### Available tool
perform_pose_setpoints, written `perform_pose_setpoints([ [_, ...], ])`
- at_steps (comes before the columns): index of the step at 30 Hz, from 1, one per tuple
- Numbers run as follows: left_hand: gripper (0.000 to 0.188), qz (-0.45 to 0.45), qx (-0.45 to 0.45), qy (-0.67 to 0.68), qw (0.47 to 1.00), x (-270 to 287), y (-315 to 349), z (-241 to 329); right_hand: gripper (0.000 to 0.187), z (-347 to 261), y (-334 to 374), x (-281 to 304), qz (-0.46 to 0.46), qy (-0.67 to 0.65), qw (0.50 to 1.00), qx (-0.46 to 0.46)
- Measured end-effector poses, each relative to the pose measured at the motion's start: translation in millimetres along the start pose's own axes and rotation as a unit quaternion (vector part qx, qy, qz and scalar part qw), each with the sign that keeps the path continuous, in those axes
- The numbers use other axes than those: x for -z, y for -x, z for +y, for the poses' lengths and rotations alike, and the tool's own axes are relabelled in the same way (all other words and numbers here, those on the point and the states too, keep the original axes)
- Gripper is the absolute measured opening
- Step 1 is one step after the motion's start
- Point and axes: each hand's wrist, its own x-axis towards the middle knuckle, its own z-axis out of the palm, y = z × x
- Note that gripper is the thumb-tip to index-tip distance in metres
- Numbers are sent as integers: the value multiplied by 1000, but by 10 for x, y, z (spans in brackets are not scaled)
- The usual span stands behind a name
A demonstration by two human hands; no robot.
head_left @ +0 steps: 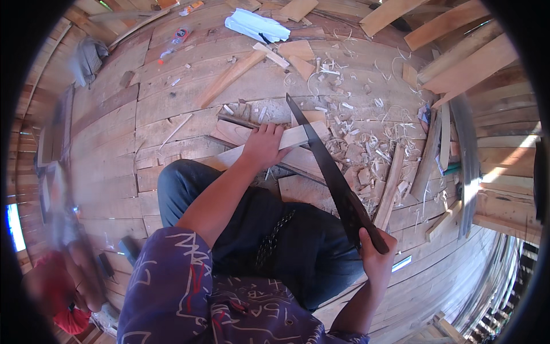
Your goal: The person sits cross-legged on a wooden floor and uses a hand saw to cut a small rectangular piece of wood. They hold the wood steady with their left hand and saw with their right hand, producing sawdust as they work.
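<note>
Nearest, a purple patterned sleeve and dark trousers, seen from above. Right hand closed round the dark handle of a long handsaw, low and right, close to the body. Saw blade running up and left from that grip, its long axis slanting away toward the far side of the plank floor, tip past the workpiece. Left hand pressed flat, fingers curled over a pale wooden board, pinning it down; not clear whether the thumb wraps under. Board lying roughly crosswise, left to right, so blade and board cross just to the right of the left hand's fingers, blade touching the board near its right end. Left hand much the nearer to that crossing; right hand well back along the saw.

Beyond the board, shavings and offcuts scattered over the floor, thickest to the right. Toward the far edge, a white folded sheet and loose timber pieces. Along the right edge, stacked planks. At lower left, blurred, another person's hand.
</note>
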Motion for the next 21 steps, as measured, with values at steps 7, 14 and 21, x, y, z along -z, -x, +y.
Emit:
perform_pose_setpoints([
  [7, 51, -28, -8, 29, 999, 3, -10, 14, 26, 23, -405, -527, -7, -6, 1000, 30],
  [14, 51, 6, -14, 27, 1000, -43, -26, -19, 24, 77, 159, 116, 3, 32, 999, -34],
  [21, 51, 7, -31, 32, 999, -69, -37, -22, 26, 155, -287, -468, 3, 8, 1000, 2],
])
